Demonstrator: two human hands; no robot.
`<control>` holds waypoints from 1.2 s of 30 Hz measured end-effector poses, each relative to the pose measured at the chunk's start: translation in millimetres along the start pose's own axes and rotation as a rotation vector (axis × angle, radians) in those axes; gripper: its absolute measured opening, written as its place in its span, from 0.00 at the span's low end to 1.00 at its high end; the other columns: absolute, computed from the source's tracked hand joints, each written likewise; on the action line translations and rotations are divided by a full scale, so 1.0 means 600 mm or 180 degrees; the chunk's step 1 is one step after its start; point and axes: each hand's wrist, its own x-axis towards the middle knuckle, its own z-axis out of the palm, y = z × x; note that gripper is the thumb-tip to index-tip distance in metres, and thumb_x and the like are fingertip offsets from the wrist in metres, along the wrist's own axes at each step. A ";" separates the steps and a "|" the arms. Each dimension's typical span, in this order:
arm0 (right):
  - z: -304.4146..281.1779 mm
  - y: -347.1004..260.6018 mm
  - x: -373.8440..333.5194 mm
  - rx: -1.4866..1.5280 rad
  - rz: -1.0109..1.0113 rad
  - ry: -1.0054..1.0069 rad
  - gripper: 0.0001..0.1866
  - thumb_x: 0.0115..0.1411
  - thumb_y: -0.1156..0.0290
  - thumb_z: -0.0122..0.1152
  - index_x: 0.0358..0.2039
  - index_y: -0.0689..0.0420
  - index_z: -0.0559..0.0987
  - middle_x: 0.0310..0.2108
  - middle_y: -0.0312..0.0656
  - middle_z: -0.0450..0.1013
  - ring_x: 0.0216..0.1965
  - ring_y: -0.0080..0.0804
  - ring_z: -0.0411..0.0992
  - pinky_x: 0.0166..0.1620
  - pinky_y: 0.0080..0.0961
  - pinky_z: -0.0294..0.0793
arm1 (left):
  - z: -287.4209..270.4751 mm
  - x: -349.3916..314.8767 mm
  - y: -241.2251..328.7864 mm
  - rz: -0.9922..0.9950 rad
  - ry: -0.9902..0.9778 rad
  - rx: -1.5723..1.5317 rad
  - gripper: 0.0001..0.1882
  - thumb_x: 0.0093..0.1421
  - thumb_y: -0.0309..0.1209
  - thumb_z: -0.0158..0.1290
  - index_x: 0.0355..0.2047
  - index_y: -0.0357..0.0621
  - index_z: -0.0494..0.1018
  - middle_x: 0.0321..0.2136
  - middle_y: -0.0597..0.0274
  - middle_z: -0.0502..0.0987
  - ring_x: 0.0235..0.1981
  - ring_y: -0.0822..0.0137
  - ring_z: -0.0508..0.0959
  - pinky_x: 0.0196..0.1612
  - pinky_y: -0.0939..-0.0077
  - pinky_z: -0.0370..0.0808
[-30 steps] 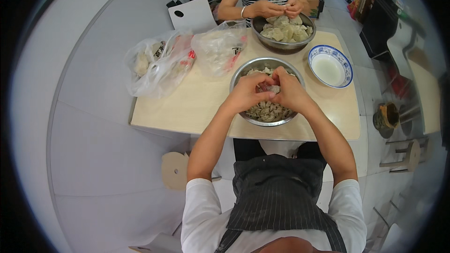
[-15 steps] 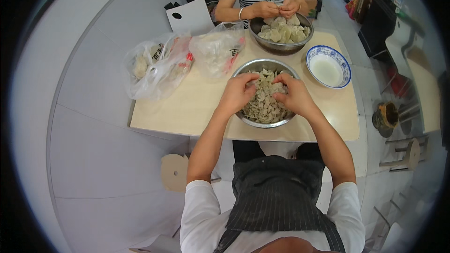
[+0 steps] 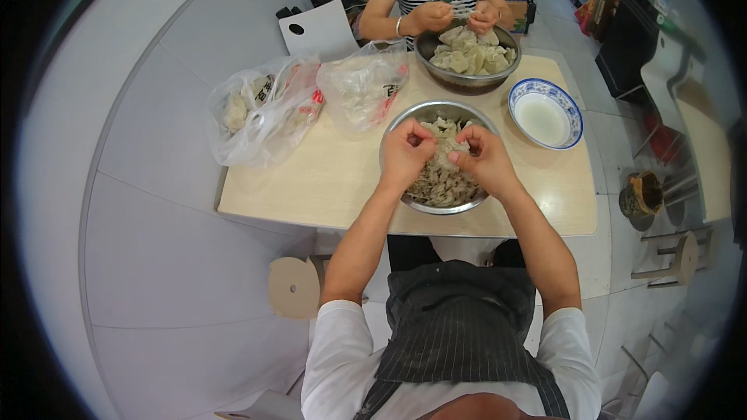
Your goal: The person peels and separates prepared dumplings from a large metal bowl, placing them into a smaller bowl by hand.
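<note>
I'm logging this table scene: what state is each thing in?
Left hand, curled
Right hand, half-curled
Near metal bowl, filled with small pale pieces
Far metal bowl, heaped with larger pieces
Patterned bowl, holding whitish liquid
Left plastic bag, crumpled, partly filled
Right plastic bag, crumpled

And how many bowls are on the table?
3: the near metal bowl, the far metal bowl behind it, and the blue-rimmed bowl right of both. The plastic bags at left could hide another.
</note>
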 end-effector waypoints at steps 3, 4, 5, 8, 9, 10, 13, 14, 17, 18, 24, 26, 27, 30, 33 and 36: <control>-0.014 0.001 -0.007 -0.0563 -0.0258 0.0218 0.15 0.48 0.78 0.70 0.35 0.58 0.74 0.29 0.39 0.74 0.29 0.28 0.71 0.36 0.25 0.70 | -0.020 0.010 0.002 -0.0108 0.0033 0.0107 0.04 0.54 0.19 0.55 0.30 0.39 0.73 0.25 0.70 0.74 0.27 0.80 0.73 0.30 0.84 0.70; -0.013 -0.005 -0.008 -0.0881 -0.0322 0.0190 0.14 0.48 0.79 0.70 0.34 0.58 0.74 0.29 0.38 0.74 0.29 0.25 0.70 0.35 0.24 0.70 | -0.029 0.010 0.007 0.0019 -0.0080 0.0151 0.04 0.54 0.19 0.55 0.30 0.39 0.72 0.24 0.71 0.74 0.26 0.80 0.73 0.30 0.84 0.70; -0.013 -0.018 -0.009 -0.1198 -0.0384 0.0160 0.14 0.48 0.79 0.70 0.34 0.59 0.74 0.29 0.37 0.73 0.29 0.23 0.69 0.34 0.22 0.69 | -0.034 0.009 0.012 0.0144 -0.0193 0.0194 0.04 0.54 0.19 0.56 0.30 0.39 0.72 0.24 0.71 0.73 0.26 0.80 0.72 0.30 0.84 0.70; -0.001 -0.024 -0.007 -0.2006 -0.1147 0.0170 0.14 0.47 0.80 0.71 0.33 0.59 0.75 0.28 0.38 0.73 0.28 0.22 0.69 0.33 0.23 0.69 | -0.005 0.004 0.050 0.0208 -0.0958 0.0337 0.04 0.55 0.20 0.56 0.29 0.39 0.72 0.23 0.71 0.73 0.24 0.81 0.72 0.28 0.87 0.68; 0.002 -0.024 -0.006 -0.2247 -0.1499 0.0189 0.14 0.46 0.80 0.71 0.33 0.60 0.75 0.28 0.39 0.73 0.28 0.23 0.69 0.32 0.23 0.69 | -0.003 0.004 0.044 0.0178 -0.1000 0.0471 0.04 0.54 0.20 0.56 0.29 0.39 0.72 0.23 0.71 0.73 0.24 0.81 0.71 0.28 0.87 0.68; 0.005 -0.029 -0.007 -0.2137 -0.1297 0.0109 0.14 0.46 0.80 0.70 0.33 0.59 0.75 0.27 0.39 0.73 0.28 0.25 0.70 0.33 0.24 0.70 | -0.005 0.004 0.035 0.0145 -0.1029 0.0614 0.04 0.54 0.20 0.56 0.29 0.39 0.72 0.23 0.71 0.73 0.23 0.81 0.71 0.27 0.87 0.68; 0.006 -0.035 -0.009 -0.1515 -0.0664 -0.0064 0.14 0.48 0.79 0.69 0.34 0.58 0.76 0.26 0.39 0.73 0.28 0.27 0.71 0.34 0.25 0.72 | -0.006 -0.001 0.018 0.0066 -0.0841 0.0652 0.04 0.53 0.19 0.56 0.28 0.39 0.72 0.23 0.71 0.73 0.22 0.82 0.71 0.25 0.86 0.67; 0.001 -0.025 -0.006 -0.1114 -0.0435 -0.0077 0.13 0.49 0.79 0.69 0.34 0.58 0.75 0.26 0.37 0.73 0.29 0.26 0.71 0.34 0.25 0.72 | -0.003 -0.004 0.015 0.0041 -0.0738 0.0595 0.04 0.53 0.19 0.56 0.28 0.39 0.72 0.22 0.71 0.73 0.21 0.82 0.71 0.24 0.86 0.67; -0.002 0.016 0.001 -0.0289 -0.0183 0.0013 0.13 0.51 0.78 0.69 0.36 0.59 0.75 0.28 0.35 0.74 0.31 0.21 0.71 0.33 0.23 0.72 | 0.000 -0.003 0.006 -0.0160 -0.0401 -0.0128 0.05 0.52 0.18 0.55 0.28 0.40 0.71 0.22 0.71 0.73 0.20 0.82 0.70 0.22 0.85 0.67; -0.004 0.027 0.001 -0.0077 -0.0175 0.0063 0.13 0.52 0.78 0.68 0.36 0.59 0.75 0.28 0.34 0.74 0.32 0.20 0.71 0.32 0.22 0.72 | -0.005 -0.001 -0.003 -0.0083 -0.0210 0.0057 0.05 0.53 0.18 0.55 0.29 0.40 0.71 0.23 0.71 0.73 0.20 0.82 0.70 0.23 0.85 0.67; -0.023 0.018 -0.001 -0.0260 -0.0394 0.0335 0.17 0.53 0.81 0.66 0.44 0.60 0.75 0.38 0.40 0.75 0.39 0.25 0.73 0.37 0.24 0.76 | -0.047 0.003 -0.010 0.0141 -0.0633 0.0472 0.07 0.56 0.19 0.56 0.34 0.40 0.72 0.30 0.67 0.75 0.31 0.80 0.74 0.33 0.83 0.72; -0.007 -0.006 -0.007 -0.0801 -0.0497 0.0132 0.18 0.53 0.82 0.64 0.46 0.60 0.75 0.40 0.41 0.75 0.41 0.27 0.73 0.40 0.25 0.78 | -0.020 -0.002 0.005 0.0175 -0.0790 0.0185 0.08 0.54 0.22 0.60 0.33 0.39 0.72 0.27 0.68 0.74 0.28 0.80 0.72 0.30 0.83 0.70; 0.001 -0.017 -0.008 -0.1075 -0.0567 0.0026 0.19 0.54 0.83 0.63 0.48 0.60 0.75 0.41 0.42 0.75 0.42 0.28 0.73 0.41 0.25 0.79 | -0.011 -0.001 0.010 0.0210 -0.0861 0.0042 0.10 0.53 0.24 0.62 0.32 0.39 0.72 0.26 0.68 0.74 0.26 0.80 0.71 0.29 0.83 0.68; 0.004 -0.013 -0.006 -0.0355 -0.0304 -0.0140 0.17 0.55 0.84 0.60 0.47 0.62 0.76 0.42 0.43 0.75 0.35 0.28 0.76 0.38 0.25 0.79 | -0.015 0.004 0.001 0.0001 -0.1015 0.0331 0.08 0.54 0.23 0.61 0.31 0.39 0.71 0.26 0.70 0.74 0.27 0.81 0.72 0.29 0.84 0.69; 0.002 0.005 -0.004 0.0034 0.0047 -0.0126 0.14 0.57 0.84 0.59 0.45 0.65 0.76 0.42 0.44 0.75 0.31 0.26 0.77 0.35 0.23 0.78 | 0.002 -0.011 0.035 0.0111 -0.0791 0.0495 0.06 0.54 0.20 0.57 0.29 0.39 0.71 0.25 0.71 0.73 0.25 0.82 0.71 0.27 0.85 0.68; 0.012 0.012 -0.003 0.0335 0.0126 -0.0020 0.12 0.57 0.84 0.58 0.43 0.65 0.77 0.39 0.44 0.74 0.29 0.23 0.76 0.32 0.21 0.79 | 0.011 -0.013 0.018 0.0288 -0.0432 0.0499 0.04 0.54 0.20 0.56 0.27 0.37 0.71 0.22 0.68 0.75 0.21 0.80 0.73 0.24 0.82 0.69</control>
